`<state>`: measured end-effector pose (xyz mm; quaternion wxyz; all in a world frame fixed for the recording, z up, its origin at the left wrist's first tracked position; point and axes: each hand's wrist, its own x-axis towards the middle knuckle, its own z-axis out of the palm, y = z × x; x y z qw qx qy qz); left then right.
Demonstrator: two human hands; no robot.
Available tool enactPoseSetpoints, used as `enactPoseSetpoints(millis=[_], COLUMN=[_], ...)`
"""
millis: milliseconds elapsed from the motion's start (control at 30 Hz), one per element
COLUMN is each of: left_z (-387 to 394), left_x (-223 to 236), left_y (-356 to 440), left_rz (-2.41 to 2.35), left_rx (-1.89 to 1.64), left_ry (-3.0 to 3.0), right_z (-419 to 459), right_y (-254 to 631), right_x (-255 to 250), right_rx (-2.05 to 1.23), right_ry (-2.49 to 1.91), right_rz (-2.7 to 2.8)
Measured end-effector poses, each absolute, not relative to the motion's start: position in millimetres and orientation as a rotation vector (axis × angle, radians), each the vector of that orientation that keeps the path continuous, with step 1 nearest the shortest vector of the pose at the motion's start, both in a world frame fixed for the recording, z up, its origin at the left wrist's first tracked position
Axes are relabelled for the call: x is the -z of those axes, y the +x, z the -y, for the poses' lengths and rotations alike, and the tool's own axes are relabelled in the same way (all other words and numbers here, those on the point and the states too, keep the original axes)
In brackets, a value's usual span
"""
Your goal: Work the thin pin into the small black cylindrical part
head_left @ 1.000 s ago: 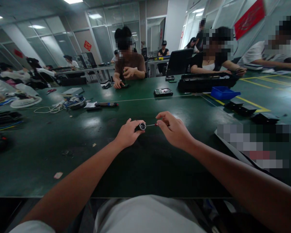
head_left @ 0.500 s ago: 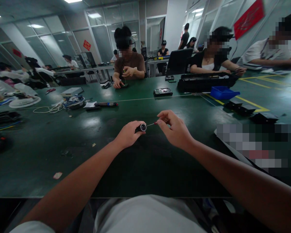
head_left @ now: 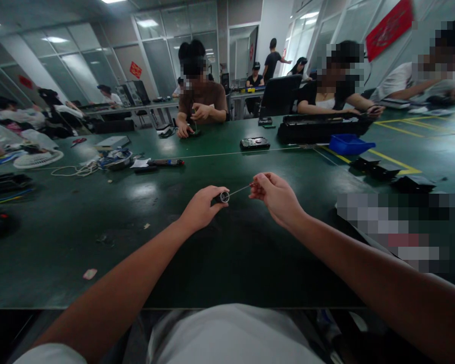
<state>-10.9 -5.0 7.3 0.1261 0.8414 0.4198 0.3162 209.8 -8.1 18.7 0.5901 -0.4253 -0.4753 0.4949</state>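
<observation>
My left hand (head_left: 201,207) is closed round a small black cylinder with a silver ring face (head_left: 223,196), held just above the green table (head_left: 98,242). My right hand (head_left: 275,194) pinches the red handle of a thin screwdriver (head_left: 239,190). Its metal shaft slants down to the left, and its tip meets the cylinder's ring face. Both forearms reach in from the bottom of the view.
A blue tray (head_left: 348,144) and black parts (head_left: 375,169) lie at the right. A black drive (head_left: 255,144) sits mid-table, with cables and tools (head_left: 114,162) at the left. Several people sit at the far side, one directly opposite (head_left: 200,98).
My right hand has lifted slightly and closed its fingers more, so the screwdriver now slants instead of lying level. The left hand and the cylinder have stayed in place.
</observation>
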Motion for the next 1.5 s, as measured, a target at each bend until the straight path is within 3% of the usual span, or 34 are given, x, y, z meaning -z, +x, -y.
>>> enactPoseSetpoints(millis=[567,767,1500], left_z=[7.2,6.1,7.5], left_x=[-7.8,-9.1,-11.0], left_y=[-11.3,-12.1,-14.2], left_rz=[-1.277,-1.319,-1.344], left_rx=[-0.960,-0.993,-0.923], left_ry=[2.371,2.331,2.396], right_z=[33.6,32.0,35.4], right_y=[212.2,212.9,211.3], right_x=[-34.5,-32.8,-37.9], right_rx=[-0.475,-0.383,-0.338], right_ry=[-1.162,-1.016,-1.117], right_rz=[1.700,1.859,1.876])
